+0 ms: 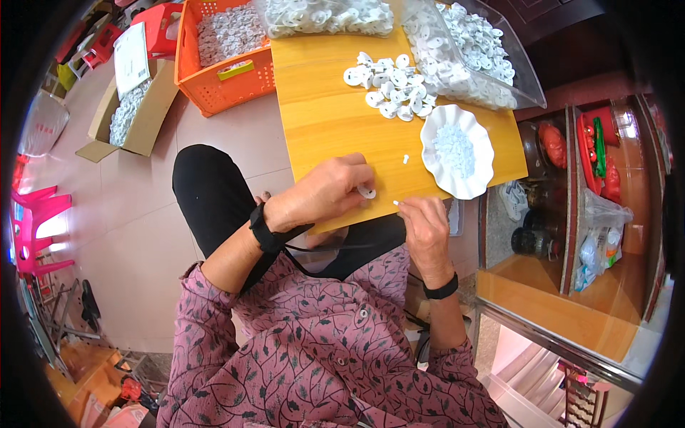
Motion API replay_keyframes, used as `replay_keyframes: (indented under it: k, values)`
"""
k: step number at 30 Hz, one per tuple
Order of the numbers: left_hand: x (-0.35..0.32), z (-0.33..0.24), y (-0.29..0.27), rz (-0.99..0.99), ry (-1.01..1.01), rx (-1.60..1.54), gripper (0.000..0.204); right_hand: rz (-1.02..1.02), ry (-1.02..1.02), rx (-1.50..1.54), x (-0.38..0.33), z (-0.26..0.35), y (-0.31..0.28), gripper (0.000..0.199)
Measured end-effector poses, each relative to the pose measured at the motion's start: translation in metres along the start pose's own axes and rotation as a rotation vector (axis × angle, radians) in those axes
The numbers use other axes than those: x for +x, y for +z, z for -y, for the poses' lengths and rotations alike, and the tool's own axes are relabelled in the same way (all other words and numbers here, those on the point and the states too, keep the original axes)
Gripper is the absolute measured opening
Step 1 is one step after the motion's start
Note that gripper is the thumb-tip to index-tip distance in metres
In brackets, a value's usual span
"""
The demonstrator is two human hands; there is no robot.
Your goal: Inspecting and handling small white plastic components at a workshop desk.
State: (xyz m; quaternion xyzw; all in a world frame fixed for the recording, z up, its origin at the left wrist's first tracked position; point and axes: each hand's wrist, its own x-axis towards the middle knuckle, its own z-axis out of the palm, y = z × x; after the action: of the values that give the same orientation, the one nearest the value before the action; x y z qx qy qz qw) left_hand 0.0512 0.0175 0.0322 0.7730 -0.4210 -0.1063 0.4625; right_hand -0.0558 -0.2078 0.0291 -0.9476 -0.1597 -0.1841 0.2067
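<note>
Over the front edge of the yellow wooden table (321,128), my left hand (332,189) grips a small round white plastic piece (367,192) with a dark spot at its middle. To its right, my right hand (424,227) pinches a tiny white plastic part (396,202) between thumb and fingertips. The two held parts are apart. A similar tiny white part (406,159) lies loose on the wood. Beyond my right hand stands a scalloped white dish (484,146) heaped with tiny pale pieces (454,151). Farther back lies a loose pile of round white pieces (398,89).
A clear bin (528,78) and plastic bags (328,20) of white pieces fill the table's back. To the left stand an orange crate (242,85) and a cardboard box (157,107), both holding white pieces. A wooden shelf (564,214) with bags is at the right.
</note>
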Motion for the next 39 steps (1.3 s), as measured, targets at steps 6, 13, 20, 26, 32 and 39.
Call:
replay_keyframes:
  k: [6,13,20,26,32,39]
  values:
    - [-0.009,0.009,-0.003,-0.032,-0.347,-0.902,0.020,-0.028,-0.011,-0.011,-0.003,0.001,0.002,0.012]
    - [-0.019,0.012,0.007,-0.167,-0.320,-1.361,0.028,-0.035,0.209,0.219,0.002,0.017,0.002,0.009]
    - [-0.025,0.022,0.016,-0.207,-0.233,-1.567,0.030,-0.002,0.385,0.423,0.024,0.045,0.001,0.006]
    - [-0.026,0.017,0.018,-0.303,-0.194,-1.447,0.041,-0.088,0.366,0.566,0.039,0.054,0.007,0.008]
    - [-0.027,0.020,0.019,-0.218,-0.193,-1.354,0.044,-0.118,0.266,0.479,0.051,0.058,0.009,0.010]
    - [-0.029,0.017,0.020,-0.205,-0.214,-1.319,0.041,-0.088,0.208,0.393,0.058,0.059,0.008,0.013]
